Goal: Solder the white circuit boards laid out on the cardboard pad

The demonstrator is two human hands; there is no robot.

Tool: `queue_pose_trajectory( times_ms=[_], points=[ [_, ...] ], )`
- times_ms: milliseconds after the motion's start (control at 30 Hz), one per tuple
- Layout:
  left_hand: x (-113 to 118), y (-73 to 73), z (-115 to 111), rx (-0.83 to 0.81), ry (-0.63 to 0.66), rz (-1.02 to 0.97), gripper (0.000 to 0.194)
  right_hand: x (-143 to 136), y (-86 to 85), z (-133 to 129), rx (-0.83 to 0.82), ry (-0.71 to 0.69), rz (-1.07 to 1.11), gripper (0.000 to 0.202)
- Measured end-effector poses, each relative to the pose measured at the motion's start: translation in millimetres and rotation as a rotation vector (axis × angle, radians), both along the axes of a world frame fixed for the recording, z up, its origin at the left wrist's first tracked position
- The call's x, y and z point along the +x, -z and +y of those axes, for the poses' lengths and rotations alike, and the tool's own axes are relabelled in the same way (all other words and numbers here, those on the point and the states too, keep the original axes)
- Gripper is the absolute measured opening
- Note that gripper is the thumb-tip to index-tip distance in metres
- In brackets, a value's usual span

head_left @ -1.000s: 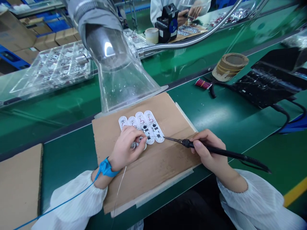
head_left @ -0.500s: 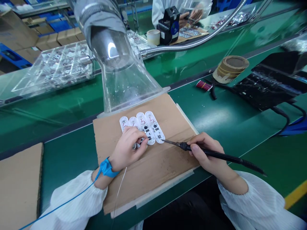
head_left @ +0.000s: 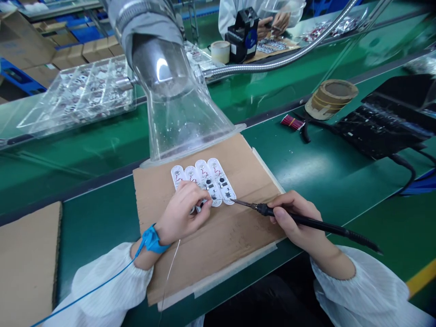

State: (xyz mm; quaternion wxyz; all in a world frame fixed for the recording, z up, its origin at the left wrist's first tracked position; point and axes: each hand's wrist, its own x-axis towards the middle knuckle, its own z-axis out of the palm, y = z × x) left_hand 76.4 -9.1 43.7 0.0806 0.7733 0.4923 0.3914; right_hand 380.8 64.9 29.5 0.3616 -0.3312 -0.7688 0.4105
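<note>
The right hand (head_left: 299,229) is closed around the black handle of a soldering iron (head_left: 313,222), thumb on one side and fingers on the other, with no slack visible in the grip. The left hand (head_left: 185,213) has its thumb and forefinger pinched together on a thin silvery wire (head_left: 173,262); a short length points from the fingertips toward the iron's tip, and a longer strand trails below the palm.

The iron's tip is at the near end of the rightmost of four white rounded casings (head_left: 222,181); whether it touches the metal there is too small to tell. The casings lie side by side, carrying small dark components and red wires, with the left hand covering part of the leftmost ones.

They rest on a brown cardboard sheet (head_left: 238,240) on the green bench (head_left: 296,168). A blue wrist strap (head_left: 152,238) circles the left wrist, its cord running off toward the lower left. Just beyond the casings stands a clear, flared hood (head_left: 185,129). Farther right lie a bundle of dark red wires (head_left: 292,122) and a tape roll (head_left: 331,100). Across the bench, a co-worker's hands (head_left: 281,22) are above more boards.
</note>
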Motion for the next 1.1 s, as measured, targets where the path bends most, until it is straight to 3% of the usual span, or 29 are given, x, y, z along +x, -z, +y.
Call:
queue_pose_trajectory(
  times_ms=[267,400,633,833,1100],
  points=[
    [1,-0.3,2,-0.016,0.006,0.020,0.013,-4,-4.4,2,0.030,-0.046,-0.031,0.002],
    [-4,-3.1,-1,0.000,0.001,0.039,0.012,-2,-6.8,-1,-0.034,-0.009,0.080,0.003],
    [-23,-3.9,-15,-0.054,-0.206,-0.047,0.009,-22,-14.7,-10,-0.114,0.062,0.125,0.012],
    [-20,1.5,-13,-0.074,-0.085,-0.047,0.010,-34,-5.1,-6,-0.063,0.062,0.118,0.013],
    [-17,1.0,-11,-0.080,-0.071,-0.049,0.012,-32,-3.3,-4,-0.028,0.029,0.069,0.008]
  ],
)
